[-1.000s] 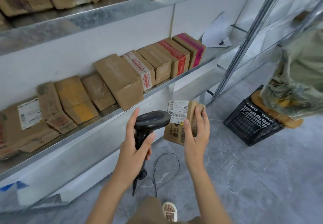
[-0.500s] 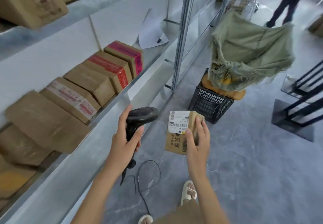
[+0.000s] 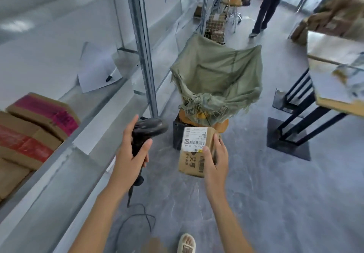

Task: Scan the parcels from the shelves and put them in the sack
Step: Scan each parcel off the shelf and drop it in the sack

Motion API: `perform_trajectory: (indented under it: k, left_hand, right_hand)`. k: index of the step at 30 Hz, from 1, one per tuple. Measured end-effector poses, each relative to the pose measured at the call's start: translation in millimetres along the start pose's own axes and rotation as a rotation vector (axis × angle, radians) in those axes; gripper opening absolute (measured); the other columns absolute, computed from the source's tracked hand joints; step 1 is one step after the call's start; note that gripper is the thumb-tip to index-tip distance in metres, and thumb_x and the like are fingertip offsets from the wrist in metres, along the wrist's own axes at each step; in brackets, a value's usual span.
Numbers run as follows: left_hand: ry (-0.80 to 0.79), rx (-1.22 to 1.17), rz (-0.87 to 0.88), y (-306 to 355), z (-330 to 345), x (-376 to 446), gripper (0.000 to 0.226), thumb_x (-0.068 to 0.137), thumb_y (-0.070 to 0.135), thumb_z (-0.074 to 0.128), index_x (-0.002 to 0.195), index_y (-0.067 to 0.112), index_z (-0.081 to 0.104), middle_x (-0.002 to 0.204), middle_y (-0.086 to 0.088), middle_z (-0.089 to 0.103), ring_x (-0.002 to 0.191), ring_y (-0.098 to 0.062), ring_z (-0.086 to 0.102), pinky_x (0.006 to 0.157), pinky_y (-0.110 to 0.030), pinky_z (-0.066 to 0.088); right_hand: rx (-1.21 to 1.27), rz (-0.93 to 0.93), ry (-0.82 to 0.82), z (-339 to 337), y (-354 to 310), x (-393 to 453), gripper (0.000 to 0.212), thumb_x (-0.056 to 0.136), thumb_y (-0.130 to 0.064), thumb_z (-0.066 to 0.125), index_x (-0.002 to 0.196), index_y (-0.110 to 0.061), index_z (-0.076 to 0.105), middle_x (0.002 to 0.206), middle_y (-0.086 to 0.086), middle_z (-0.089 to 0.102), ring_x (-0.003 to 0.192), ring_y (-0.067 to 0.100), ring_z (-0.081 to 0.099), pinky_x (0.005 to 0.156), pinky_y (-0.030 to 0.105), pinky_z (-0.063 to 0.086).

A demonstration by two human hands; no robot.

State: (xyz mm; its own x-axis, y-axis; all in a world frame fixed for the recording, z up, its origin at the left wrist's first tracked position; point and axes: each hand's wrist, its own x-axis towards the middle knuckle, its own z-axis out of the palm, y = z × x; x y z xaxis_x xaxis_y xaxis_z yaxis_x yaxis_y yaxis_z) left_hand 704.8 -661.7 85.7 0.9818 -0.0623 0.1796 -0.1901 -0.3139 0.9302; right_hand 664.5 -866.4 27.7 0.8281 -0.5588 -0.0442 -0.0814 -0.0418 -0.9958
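Holding a small parcel (image 3: 194,152) in front of the body, the right hand (image 3: 215,159) grips it by its side, label up. The left hand (image 3: 130,154) is wrapped around the scanner (image 3: 146,132). The step seems to be the carry to the sack (image 3: 218,79), which stands open ahead. Next the parcel must go over the rim and be dropped inside.

Both forearms seen bare from lower frame edge to wrist; no sleeve, watch, bracelet or glove seen. Bare left hand (image 3: 131,155) and bare right hand (image 3: 215,161) without rings; short, unpainted nails noted on visible fingers. Tan-brown garment fabric (image 3: 154,245) glimpsed at bottom edge, blurred. Cream open-toe slipper with wide padded strap (image 3: 186,244) worn on one foot, toes exposed at front.
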Motion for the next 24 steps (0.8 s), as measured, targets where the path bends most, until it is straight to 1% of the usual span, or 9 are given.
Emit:
perform_trajectory:
  k: [3,5,7,9,12,14,17,20,24]
  left_hand:
    - [-0.043,0.015,0.046,9,28,31,0.072,0.101,0.016,0.057,0.134,0.072,0.026,0.083,0.005,0.062,0.059,-0.023,0.058,0.06,-0.042,0.056]
    - [-0.077,0.024,0.059,12,46,50,0.072,0.101,0.016,0.057,0.135,0.072,0.025,0.084,0.008,0.063,0.057,-0.018,0.058,0.06,-0.038,0.056]
    - [-0.101,0.028,0.069,13,63,71,0.073,0.101,0.016,0.057,0.136,0.072,0.024,0.084,0.008,0.063,0.056,-0.017,0.058,0.06,-0.038,0.056]
    - [-0.116,0.012,0.076,12,78,94,0.072,0.101,0.014,0.057,0.138,0.067,0.025,0.087,0.012,0.064,0.057,-0.017,0.058,0.057,-0.037,0.056]
    - [-0.141,-0.023,0.074,5,97,130,0.069,0.101,0.017,0.057,0.143,0.061,0.025,0.077,0.006,0.066,0.057,-0.018,0.059,0.054,-0.031,0.053]
    - [-0.15,-0.041,0.068,0,109,154,0.068,0.101,0.019,0.058,0.143,0.061,0.025,0.073,0.0,0.065,0.058,-0.024,0.06,0.055,-0.032,0.052]
    - [-0.174,-0.061,0.05,-11,128,187,0.068,0.1,0.021,0.058,0.139,0.067,0.026,0.078,0.001,0.066,0.06,-0.025,0.061,0.058,-0.033,0.055]
    - [-0.231,-0.089,0.033,-24,144,223,0.066,0.1,0.025,0.058,0.142,0.065,0.026,0.085,0.004,0.068,0.061,-0.027,0.061,0.06,-0.039,0.056]
    - [-0.283,-0.109,0.01,-34,159,285,0.063,0.095,0.04,0.058,0.142,0.066,0.026,0.08,-0.002,0.067,0.062,-0.03,0.062,0.062,-0.044,0.057]
  right_hand:
    - [0.023,0.014,0.032,-9,-4,34,0.051,0.098,-0.035,0.061,0.145,-0.044,0.043,0.156,-0.01,0.034,0.142,0.006,0.035,0.116,0.046,0.037]
    - [0.034,0.022,0.045,-12,-4,54,0.05,0.097,-0.042,0.061,0.143,-0.049,0.042,0.156,-0.01,0.034,0.142,0.006,0.035,0.115,0.046,0.038]
    - [0.044,0.029,0.057,-11,0,74,0.052,0.089,-0.058,0.061,0.138,-0.059,0.042,0.155,-0.013,0.035,0.142,0.005,0.035,0.115,0.047,0.039]
    - [0.054,0.044,0.074,-8,4,94,0.056,0.083,-0.066,0.058,0.137,-0.061,0.043,0.155,-0.015,0.035,0.143,0.004,0.035,0.116,0.048,0.038]
    - [0.055,0.056,0.086,0,5,125,0.052,0.094,-0.049,0.061,0.143,-0.051,0.043,0.155,-0.016,0.034,0.143,0.003,0.033,0.118,0.049,0.034]
    - [0.036,0.058,0.101,9,4,149,0.05,0.099,-0.038,0.06,0.145,-0.046,0.043,0.156,-0.015,0.033,0.143,0.003,0.032,0.119,0.047,0.032]
    - [0.0,0.07,0.136,27,1,190,0.05,0.099,-0.037,0.059,0.145,-0.048,0.041,0.157,-0.014,0.032,0.144,0.003,0.03,0.12,0.046,0.03]
    - [-0.033,0.094,0.167,46,-3,231,0.051,0.1,-0.039,0.057,0.147,-0.048,0.039,0.158,-0.013,0.03,0.144,0.006,0.029,0.119,0.046,0.031]
    - [-0.033,0.102,0.216,67,-8,284,0.051,0.1,-0.036,0.057,0.148,-0.043,0.04,0.159,-0.012,0.03,0.143,0.002,0.028,0.121,0.041,0.028]
